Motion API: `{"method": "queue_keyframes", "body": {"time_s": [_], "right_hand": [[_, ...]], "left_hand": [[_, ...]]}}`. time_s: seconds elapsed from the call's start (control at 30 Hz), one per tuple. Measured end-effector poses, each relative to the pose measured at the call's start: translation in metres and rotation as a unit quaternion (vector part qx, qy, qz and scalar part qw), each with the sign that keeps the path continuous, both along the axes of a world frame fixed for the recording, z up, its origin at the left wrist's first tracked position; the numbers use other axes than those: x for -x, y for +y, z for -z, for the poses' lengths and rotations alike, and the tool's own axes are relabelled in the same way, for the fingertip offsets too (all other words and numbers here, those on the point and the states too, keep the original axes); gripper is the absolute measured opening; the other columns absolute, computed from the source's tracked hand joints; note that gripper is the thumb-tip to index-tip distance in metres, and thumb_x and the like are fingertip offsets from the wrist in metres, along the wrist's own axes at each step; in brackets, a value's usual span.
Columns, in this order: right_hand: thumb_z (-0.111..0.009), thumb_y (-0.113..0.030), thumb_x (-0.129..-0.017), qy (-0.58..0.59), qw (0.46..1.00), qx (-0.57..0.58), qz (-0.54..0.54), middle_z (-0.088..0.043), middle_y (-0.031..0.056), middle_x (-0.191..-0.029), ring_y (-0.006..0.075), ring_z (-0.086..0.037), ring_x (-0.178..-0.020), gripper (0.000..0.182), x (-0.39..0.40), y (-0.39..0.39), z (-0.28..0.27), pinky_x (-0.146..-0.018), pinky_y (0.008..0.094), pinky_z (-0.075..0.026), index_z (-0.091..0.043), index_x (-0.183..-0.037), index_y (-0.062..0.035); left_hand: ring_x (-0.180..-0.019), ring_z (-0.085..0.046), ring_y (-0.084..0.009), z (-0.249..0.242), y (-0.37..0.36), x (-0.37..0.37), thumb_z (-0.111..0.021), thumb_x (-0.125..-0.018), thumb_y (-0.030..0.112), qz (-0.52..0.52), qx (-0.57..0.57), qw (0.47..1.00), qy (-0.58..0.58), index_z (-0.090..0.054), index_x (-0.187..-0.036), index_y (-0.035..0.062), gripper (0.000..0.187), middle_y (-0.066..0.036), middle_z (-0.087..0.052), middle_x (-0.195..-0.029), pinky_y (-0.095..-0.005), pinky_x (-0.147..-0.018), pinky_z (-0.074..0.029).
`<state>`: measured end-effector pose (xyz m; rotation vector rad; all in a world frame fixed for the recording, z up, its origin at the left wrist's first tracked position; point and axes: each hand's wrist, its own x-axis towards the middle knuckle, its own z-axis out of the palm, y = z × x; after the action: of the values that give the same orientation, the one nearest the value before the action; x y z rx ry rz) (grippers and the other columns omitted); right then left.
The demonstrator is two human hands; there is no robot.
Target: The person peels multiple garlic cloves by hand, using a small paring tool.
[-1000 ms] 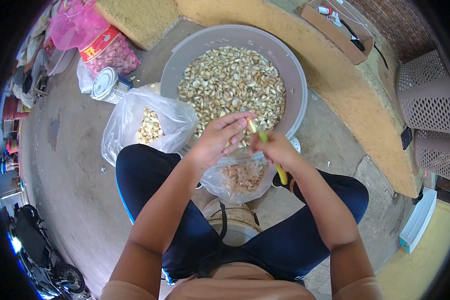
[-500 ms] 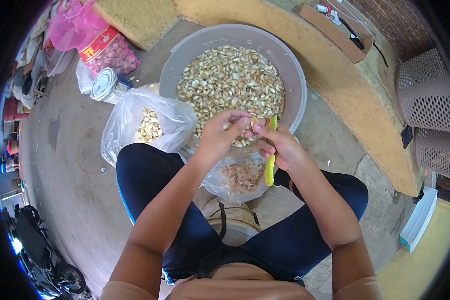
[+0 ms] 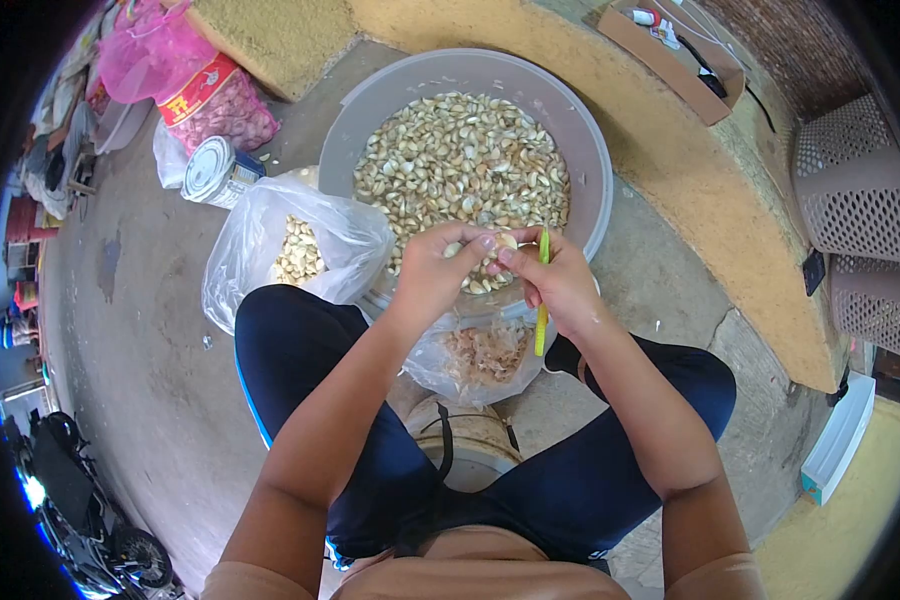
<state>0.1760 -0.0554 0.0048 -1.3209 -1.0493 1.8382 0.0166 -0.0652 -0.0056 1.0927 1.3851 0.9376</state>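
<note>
My left hand [image 3: 440,265] is closed, pinching a garlic clove [image 3: 507,243] between thumb and fingertips; another pale clove [image 3: 452,250] shows among its fingers. My right hand [image 3: 560,280] is closed around a slim yellow-green cutter knife [image 3: 542,325], which points up and down; its blade is not clear to see. The right thumb and fingertips also touch the pinched clove. Just beyond both hands stands a big grey tub [image 3: 595,150] full of unpeeled garlic cloves [image 3: 460,160]. Below the hands, a clear plastic bag holds brownish skins [image 3: 485,355].
To the left, an open plastic bag [image 3: 355,235] contains peeled cloves [image 3: 298,250]. Behind it are a tin can [image 3: 210,170] and a pink net sack [image 3: 225,110] of garlic. A cardboard box [image 3: 670,60] rests on the yellow ledge [image 3: 690,210]. A bucket [image 3: 460,440] sits between my legs.
My right hand has turned slightly, so the yellow-green cutter knife now shows its narrow edge and its lower end sits higher. My left hand stays nearly in place with the clove.
</note>
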Motion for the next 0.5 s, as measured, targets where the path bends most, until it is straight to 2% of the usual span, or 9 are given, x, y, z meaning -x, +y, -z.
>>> {"method": "queue_keyframes", "body": {"time_s": [0.2, 0.5], "right_hand": [[-0.063, -0.018, -0.08, 0.039, 0.999, 0.023, 0.019, -0.064, 0.0074, -0.074, 0.0036, -0.041, -0.043, 0.032, 0.0022, -0.0022, 0.0044, -0.039, 0.0171, -0.032, -0.051, -0.101, 0.0024], [-0.063, -0.017, -0.079, 0.015, 1.0, -0.008, 0.022, -0.064, 0.0069, -0.072, 0.0034, -0.044, -0.044, 0.028, 0.0022, -0.0008, 0.0013, -0.039, 0.0175, -0.032, -0.053, -0.097, 0.0024]], "left_hand": [[-0.072, -0.054, -0.0092, 0.002, 0.0011, 0.0012, -0.059, -0.08, 0.013, -0.024, 0.059, 0.996, -0.067, -0.064, -0.086, -0.0019, 0.016, -0.005, -0.062, -0.077, -0.0238, -0.069, -0.043], [-0.072, -0.054, -0.0092, 0.0034, 0.0012, 0.0014, -0.061, -0.077, 0.011, -0.023, 0.006, 1.0, -0.011, -0.064, -0.085, -0.0019, 0.016, -0.005, -0.062, -0.075, -0.0235, -0.068, -0.043]]}}
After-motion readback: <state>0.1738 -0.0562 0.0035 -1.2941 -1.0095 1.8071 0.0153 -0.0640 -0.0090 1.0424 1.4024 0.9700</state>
